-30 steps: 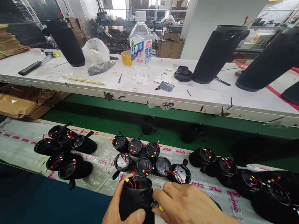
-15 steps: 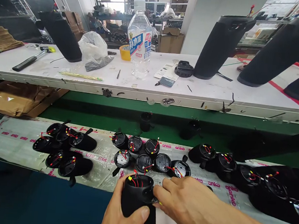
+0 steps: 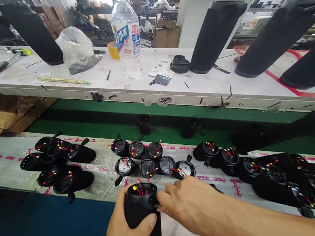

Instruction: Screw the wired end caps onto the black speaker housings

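My left hand is wrapped round a black fabric-covered speaker housing, thumb across its front. The housing is tilted, its open end up, and thin red wires with a yellow and a white connector stick out of it. My right hand is closed, its fingertips pinched against the right side of the housing just below the rim. Whatever sits between those fingers is hidden. Just beyond my hands, several similar housings stand with wired ends up.
More housings lie at left and right on the plastic-covered lower surface. A white shelf runs above, bearing a water bottle, a plastic bag, a hammer and tall black housings.
The view has shifted, so the shelf things now appear further left and tilted. Both hands keep their hold at the housing; the right hand's fingertips remain at its rim side.
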`<state>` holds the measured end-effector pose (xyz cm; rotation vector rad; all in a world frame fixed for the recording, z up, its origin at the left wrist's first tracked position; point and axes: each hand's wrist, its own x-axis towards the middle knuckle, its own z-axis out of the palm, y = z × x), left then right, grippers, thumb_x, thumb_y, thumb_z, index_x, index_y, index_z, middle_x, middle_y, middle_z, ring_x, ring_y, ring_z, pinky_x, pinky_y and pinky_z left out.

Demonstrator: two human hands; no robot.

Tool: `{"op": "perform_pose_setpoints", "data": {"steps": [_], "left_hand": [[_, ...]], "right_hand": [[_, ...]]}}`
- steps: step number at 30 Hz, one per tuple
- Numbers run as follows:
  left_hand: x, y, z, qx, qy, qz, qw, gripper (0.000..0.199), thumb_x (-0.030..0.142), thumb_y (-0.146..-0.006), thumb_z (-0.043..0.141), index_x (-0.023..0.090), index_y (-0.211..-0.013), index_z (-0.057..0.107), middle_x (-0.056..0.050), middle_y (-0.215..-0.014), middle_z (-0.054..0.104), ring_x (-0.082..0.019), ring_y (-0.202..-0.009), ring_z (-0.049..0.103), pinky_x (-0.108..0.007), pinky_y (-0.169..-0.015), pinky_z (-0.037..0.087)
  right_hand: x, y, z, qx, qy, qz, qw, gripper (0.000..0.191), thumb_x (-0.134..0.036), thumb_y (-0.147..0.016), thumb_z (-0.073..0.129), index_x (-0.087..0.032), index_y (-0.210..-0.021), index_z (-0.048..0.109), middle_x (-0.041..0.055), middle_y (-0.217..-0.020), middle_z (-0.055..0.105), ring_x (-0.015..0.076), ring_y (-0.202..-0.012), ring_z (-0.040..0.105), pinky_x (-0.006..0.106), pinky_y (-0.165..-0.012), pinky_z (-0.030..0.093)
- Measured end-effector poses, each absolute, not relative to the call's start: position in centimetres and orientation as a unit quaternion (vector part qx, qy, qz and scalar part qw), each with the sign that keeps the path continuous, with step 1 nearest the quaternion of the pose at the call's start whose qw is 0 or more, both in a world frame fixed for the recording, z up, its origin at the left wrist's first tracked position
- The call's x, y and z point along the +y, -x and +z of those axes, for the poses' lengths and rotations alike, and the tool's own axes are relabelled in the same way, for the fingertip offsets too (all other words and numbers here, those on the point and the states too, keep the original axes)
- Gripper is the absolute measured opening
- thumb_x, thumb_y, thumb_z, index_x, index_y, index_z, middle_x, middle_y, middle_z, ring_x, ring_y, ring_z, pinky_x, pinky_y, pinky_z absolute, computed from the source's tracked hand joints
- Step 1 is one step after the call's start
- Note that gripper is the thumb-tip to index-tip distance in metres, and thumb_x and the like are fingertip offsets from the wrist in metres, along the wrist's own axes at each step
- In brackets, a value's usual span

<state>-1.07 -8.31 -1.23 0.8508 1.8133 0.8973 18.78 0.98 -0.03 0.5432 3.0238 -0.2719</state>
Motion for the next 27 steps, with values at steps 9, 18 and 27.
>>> {"op": "perform_pose_setpoints", "data": {"steps": [9,18,27], "left_hand": [[-8.6,2.2,-4.4,0.652,-0.262,0.428,0.569,0.095,0.069,-0.066,0.088,0.022,-0.145,0.062,-0.015,-0.135,0.08,-0.045,-0.134,0.069,-0.052,-0.116,0.05],[-7.8,1.5,-3.0,0.714,-0.332,0.407,0.462,0.077,0.057,-0.067,0.084,0.02,-0.131,0.065,-0.012,-0.124,0.082,-0.041,-0.123,0.072,-0.048,-0.108,0.051],[-7.9,1.2,-2.5,0.741,-0.326,0.376,0.451,0.077,0.061,-0.068,0.077,0.02,-0.131,0.061,-0.014,-0.122,0.079,-0.042,-0.118,0.071,-0.053,-0.105,0.048]], "right_hand": [[1.3,-19.5,1.0,0.924,-0.311,-0.222,-0.021,0.016,-0.034,-0.112,0.064,-0.022,-0.101,0.062,-0.0019,-0.088,0.077,0.0196,-0.069,0.072,0.035,-0.06,0.037],[1.1,-18.3,0.9,0.959,-0.252,-0.126,-0.03,0.023,-0.036,-0.11,0.068,-0.021,-0.096,0.059,-0.0009,-0.079,0.072,0.0195,-0.062,0.067,0.039,-0.052,0.024],[0.3,-18.5,-0.1,0.969,-0.235,-0.058,-0.048,0.019,-0.027,-0.107,0.069,-0.023,-0.097,0.053,-0.0025,-0.076,0.064,0.0185,-0.058,0.057,0.04,-0.052,0.015]]}}
